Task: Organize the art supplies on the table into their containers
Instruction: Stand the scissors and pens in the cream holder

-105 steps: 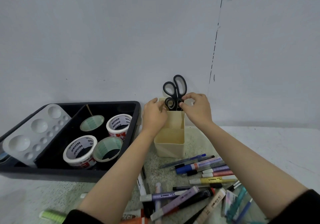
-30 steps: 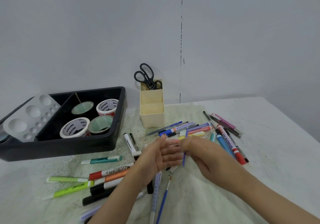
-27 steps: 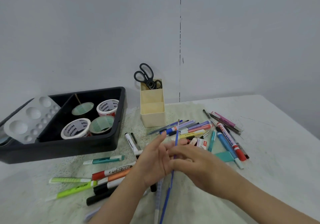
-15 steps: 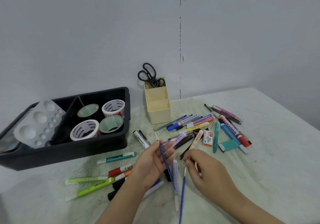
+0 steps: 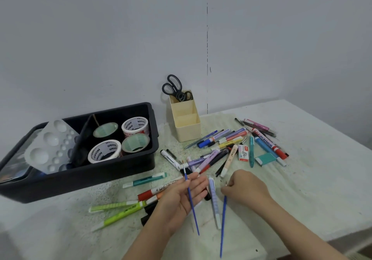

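Left hand holds paintbrush, bristles seemingly pointing away.

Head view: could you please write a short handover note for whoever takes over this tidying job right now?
Hands: left hand holds a blue paintbrush under its thumb; right hand pinches a second blue paintbrush near its bristle end.
Done: scissors stand in the cream holder; tape rolls and palette sit in the black bin.
Left: both brushes, plus the loose pens and markers on the table, into containers.
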The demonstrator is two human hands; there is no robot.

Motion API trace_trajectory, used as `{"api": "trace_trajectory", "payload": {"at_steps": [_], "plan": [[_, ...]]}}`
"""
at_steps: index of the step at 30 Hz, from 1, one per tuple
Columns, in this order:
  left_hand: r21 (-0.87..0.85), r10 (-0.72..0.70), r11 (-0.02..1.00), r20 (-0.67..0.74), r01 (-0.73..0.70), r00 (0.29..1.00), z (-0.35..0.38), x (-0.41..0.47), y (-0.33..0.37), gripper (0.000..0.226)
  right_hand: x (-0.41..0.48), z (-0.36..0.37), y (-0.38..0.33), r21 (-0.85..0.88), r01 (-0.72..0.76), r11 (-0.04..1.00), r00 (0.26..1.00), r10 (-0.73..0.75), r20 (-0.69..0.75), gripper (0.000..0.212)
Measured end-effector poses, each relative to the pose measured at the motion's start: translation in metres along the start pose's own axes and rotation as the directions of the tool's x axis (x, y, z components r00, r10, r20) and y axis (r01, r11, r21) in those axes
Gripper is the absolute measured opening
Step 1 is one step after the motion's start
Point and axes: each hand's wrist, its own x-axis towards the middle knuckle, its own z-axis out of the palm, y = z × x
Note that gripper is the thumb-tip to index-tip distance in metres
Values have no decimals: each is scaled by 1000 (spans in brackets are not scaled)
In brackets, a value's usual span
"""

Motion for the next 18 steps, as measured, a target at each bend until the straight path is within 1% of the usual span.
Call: {"api": "trace_trajectory", "payload": {"at_steps": [2, 4, 8, 11, 13, 14, 15, 17, 18], "plan": [[29, -5, 1000, 4, 5, 1000, -3, -4, -1, 29, 0, 1, 0, -68, 2, 998, 1000, -1, 5, 38], [50, -15, 999, 7, 15, 1000, -6, -8, -2, 29, -1, 5, -2, -84, -18, 996, 1000, 18, -1, 36], [61, -24, 998, -3, 24, 1000, -11, -14, -3, 30, -1, 8, -8, 10, -85, 996, 996, 85, 15, 35], [72, -23, 997, -18, 24, 1000, -18, -16, -3, 30, -2, 6, -12, 51, -104, 993, 995, 104, -7, 38], [70, -32, 997, -16, 33, 999, -21, -16, -3, 30, -1, 5, -13, 145, -53, 988, 996, 63, -62, 41], [64, -40, 997, -10, 41, 999, -21, -16, -2, 30, -1, 3, -14, 228, -9, 974, 995, 30, -90, 41], [58, -52, 997, 0, 52, 999, -21, -16, -1, 30, -2, 0, -17, 333, 51, 942, 993, -14, -113, 38], [62, -79, 995, 23, 78, 997, -18, -16, -1, 30, -6, -5, -26, 541, 159, 826, 987, -112, -119, 30], [73, -92, 993, 39, 89, 995, -16, -16, -1, 30, -8, -5, -31, 608, 194, 770, 981, -158, -112, 28]]}}
